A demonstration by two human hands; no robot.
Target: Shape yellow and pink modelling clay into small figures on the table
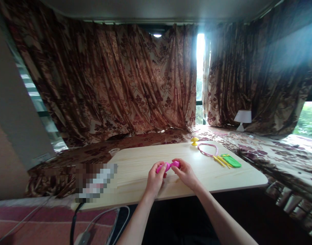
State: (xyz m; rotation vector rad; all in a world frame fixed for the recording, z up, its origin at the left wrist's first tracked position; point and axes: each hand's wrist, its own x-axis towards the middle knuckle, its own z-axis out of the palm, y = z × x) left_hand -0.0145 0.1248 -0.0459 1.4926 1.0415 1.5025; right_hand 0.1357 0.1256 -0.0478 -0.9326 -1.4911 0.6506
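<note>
Between my two hands is a bright pink lump of modelling clay (168, 165), thick at both ends and narrow in the middle. My left hand (156, 175) has its fingers wrapped round the left end. The right end is pinched between the thumb and fingers of my right hand (184, 172). Both hands are just above the front part of the pale wooden table (135, 183). Some of the clay is hidden behind my fingers.
To the right on the table lie a twisted pink ring (199, 149), thin yellow sticks (219, 161) and a flat green piece (232, 161). A yellow mushroom-shaped thing (194, 141) stands at the back edge. A blurred-out object (96, 185) and a white cable (126, 212) are at the left.
</note>
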